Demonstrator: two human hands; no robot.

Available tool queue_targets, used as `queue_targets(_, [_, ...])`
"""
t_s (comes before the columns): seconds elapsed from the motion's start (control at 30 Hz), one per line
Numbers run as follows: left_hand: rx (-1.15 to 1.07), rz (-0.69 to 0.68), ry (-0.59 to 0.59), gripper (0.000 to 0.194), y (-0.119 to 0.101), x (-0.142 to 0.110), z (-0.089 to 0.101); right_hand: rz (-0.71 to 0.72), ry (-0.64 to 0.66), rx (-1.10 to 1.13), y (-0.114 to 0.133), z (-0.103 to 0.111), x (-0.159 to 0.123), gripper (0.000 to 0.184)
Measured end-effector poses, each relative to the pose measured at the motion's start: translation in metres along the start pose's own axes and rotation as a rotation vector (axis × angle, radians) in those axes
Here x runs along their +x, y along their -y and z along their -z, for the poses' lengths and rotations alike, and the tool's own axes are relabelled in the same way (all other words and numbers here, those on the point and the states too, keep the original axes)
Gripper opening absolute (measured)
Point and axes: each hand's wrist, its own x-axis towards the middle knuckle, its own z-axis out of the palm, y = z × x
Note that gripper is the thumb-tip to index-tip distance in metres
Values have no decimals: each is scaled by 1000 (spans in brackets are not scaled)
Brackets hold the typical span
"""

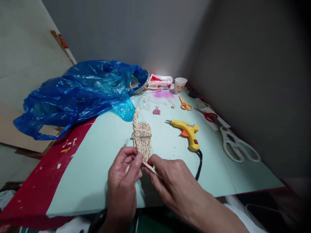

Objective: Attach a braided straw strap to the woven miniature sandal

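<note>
Close to the table's front edge, my left hand (pixel 125 171) pinches the near end of a braided straw cord (pixel 135 132). That braid runs away from me along the left side of a woven straw sole (pixel 144 136), which looks like a small slipper base with a band across it. My right hand (pixel 167 174) is closed on a flat pale straw strand (pixel 152 169) that comes out at the left fingertips. Both sets of fingertips nearly meet at the sole's near end and partly cover it.
A yellow glue gun (pixel 187 129) lies right of the sole, its black cord trailing forward. Beyond are a binder clip (pixel 156 110), orange scissors (pixel 185 104) and a paper cup (pixel 180 84). Large white-handled scissors (pixel 236 145) lie at right. A blue plastic bag (pixel 85 87) spreads across the back left.
</note>
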Motion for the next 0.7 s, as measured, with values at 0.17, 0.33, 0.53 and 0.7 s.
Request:
queue_targets(0.17, [-6,-52,-40,16,-4,5,0,60,-19,159,-3,2,3,17])
queue_targets(0.33, [-16,-57,-25,18,-7,10,4,95,18,209,-3,2,-2,25])
queue_targets(0.53, [15,-46,-169,29,-18,13,20,130,83,173,-5,3,-5,28])
queue_targets(0.7, [32,-38,-59,31,-29,21,37,59,-48,-208,-37,34,10,19])
